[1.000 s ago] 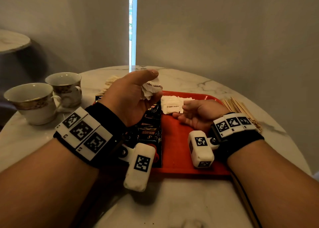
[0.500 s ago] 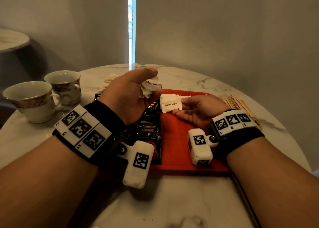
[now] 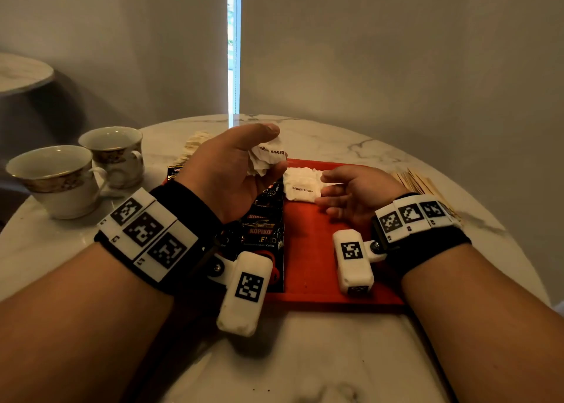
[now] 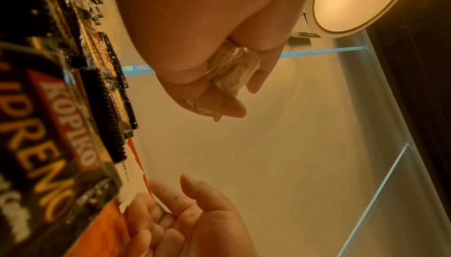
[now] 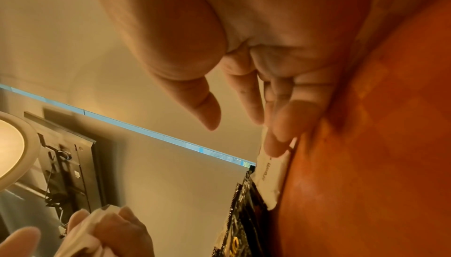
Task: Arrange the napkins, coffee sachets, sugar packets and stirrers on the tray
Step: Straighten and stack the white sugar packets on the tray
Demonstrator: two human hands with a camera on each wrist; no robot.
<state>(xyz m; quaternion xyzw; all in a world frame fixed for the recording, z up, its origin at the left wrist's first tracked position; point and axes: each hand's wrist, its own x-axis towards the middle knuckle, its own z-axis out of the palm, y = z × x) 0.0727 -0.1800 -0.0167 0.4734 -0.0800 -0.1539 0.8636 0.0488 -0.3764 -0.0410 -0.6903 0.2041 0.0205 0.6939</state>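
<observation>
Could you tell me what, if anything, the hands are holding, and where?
The left hand grips a bunch of sugar packets by their lower ends. The right hand holds nothing; its fingers touch the packets on the tray.

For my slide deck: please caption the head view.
Left hand holds sugar packets above the red tray; right hand steadies the packets already laid.

Tray (image 3: pixel 308 268) on worktop (image 3: pixel 305 357); coffee sachets (image 3: pixel 264 231) along tray's left side, sugar packets (image 3: pixel 300 185) right of them; stirrers (image 3: pixel 418 182) right of tray, cups (image 3: pixel 61 176) left.
</observation>
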